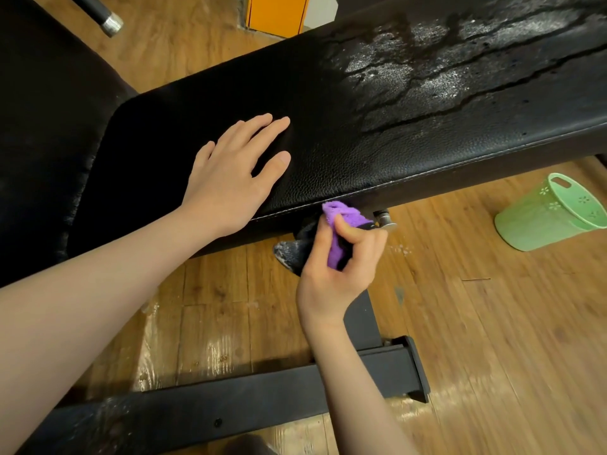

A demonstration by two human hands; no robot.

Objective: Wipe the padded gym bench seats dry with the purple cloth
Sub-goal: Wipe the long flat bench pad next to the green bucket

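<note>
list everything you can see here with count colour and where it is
padded bench seat: 1, black, across the middle, wet and streaked toward the right
second padded seat: 1, black, at the left, next to the first
purple cloth: 1, purple, bunched at the near edge of the bench seat
bench frame: 1, black metal, on the floor at the bottom
plastic bucket: 1, light green, lying on its side on the floor at the right
bar end: 1, black with a silver tip, top left
orange panel: 1, top centre
wooden floor: brown, wet patches near the frame
left hand: flat on the bench seat
right hand: grips the purple cloth
</note>
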